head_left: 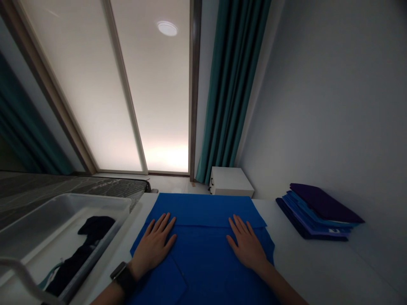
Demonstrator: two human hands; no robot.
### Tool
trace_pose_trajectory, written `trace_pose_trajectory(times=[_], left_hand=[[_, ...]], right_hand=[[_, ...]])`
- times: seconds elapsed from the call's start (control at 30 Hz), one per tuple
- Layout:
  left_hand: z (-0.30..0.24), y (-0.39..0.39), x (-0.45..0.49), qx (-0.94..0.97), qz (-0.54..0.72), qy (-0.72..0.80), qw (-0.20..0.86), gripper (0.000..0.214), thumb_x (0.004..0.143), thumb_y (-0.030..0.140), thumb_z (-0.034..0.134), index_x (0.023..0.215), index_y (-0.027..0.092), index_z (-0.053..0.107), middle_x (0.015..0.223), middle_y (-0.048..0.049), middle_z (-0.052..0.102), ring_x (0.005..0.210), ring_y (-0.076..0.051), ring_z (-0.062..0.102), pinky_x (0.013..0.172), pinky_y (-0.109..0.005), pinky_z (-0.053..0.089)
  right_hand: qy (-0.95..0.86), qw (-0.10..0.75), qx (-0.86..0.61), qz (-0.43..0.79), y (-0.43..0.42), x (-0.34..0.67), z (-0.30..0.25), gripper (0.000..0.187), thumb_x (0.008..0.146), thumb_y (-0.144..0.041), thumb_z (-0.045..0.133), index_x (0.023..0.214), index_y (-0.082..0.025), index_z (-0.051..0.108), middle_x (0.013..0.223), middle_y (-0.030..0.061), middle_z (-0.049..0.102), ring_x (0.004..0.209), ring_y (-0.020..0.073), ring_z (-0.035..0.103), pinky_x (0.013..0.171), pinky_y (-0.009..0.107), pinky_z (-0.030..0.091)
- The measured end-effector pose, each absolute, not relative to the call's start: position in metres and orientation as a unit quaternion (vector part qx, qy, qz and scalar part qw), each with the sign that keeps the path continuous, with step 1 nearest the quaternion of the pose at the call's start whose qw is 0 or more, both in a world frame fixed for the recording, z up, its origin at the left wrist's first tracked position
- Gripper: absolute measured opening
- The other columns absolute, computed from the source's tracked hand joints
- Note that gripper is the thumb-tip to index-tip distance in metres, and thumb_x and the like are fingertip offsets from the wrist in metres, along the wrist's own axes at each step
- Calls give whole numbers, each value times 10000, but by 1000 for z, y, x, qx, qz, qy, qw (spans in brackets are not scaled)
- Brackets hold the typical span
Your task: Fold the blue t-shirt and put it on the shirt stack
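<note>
Both hands are lying flat on the blue garment (203, 237), which is spreading across the near middle of the white table (318, 271). The left hand (154, 245), with a dark watch (122, 275) at its wrist, is pressing down palm-first, fingers spread. The right hand (248, 245) is doing the same, gripping nothing. A stack of folded cloths (318, 212) is sitting toward the table's far right edge, and a white bin (63, 212) is standing at the left edge.

Folded blue and purple cloths (318, 212) stacked at right, white bin (63, 205) holding dark clothing (93, 228) at left, teal curtain (232, 84), small white cabinet (230, 181), frosted window (152, 106)
</note>
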State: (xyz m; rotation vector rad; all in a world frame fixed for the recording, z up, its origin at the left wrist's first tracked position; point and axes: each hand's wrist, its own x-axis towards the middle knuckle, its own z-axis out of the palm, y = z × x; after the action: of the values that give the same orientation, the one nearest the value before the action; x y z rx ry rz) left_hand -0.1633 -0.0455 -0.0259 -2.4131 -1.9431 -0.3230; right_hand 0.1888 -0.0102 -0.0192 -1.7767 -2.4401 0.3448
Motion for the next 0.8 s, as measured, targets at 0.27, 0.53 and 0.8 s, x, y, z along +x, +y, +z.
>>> trace_pose_trajectory(times=[0.27, 0.53, 0.8], left_hand=[[-26, -52, -163, -774, -109, -624, 4, 564, 952, 521, 356, 1472, 307, 320, 1542, -44, 301, 1416, -277, 282, 1147, -520, 209], [-11, -44, -163, -757, -142, -638, -7, 511, 953, 495, 349, 1392, 266, 476, 1447, -53, 475, 1348, -257, 400, 1121, -461, 284], [12, -33, -180, -703, -147, -696, -5, 444, 920, 423, 406, 1287, 234, 571, 1377, -90, 529, 1282, -289, 449, 1056, -468, 341]], right_hand=[[-798, 46, -591, 110, -22, 188, -15, 709, 940, -638, 163, 1514, -223, 169, 1584, 17, 100, 1458, 214, 58, 1189, 458, 24], [-790, 46, -597, 132, -19, 184, -8, 717, 930, -648, 200, 1504, -220, 240, 1582, 25, 144, 1457, 233, 91, 1187, 459, 45], [-844, 70, -508, 154, -15, 136, 11, 649, 957, -587, 180, 1506, -246, 239, 1584, 6, 154, 1457, 217, 97, 1186, 445, 28]])
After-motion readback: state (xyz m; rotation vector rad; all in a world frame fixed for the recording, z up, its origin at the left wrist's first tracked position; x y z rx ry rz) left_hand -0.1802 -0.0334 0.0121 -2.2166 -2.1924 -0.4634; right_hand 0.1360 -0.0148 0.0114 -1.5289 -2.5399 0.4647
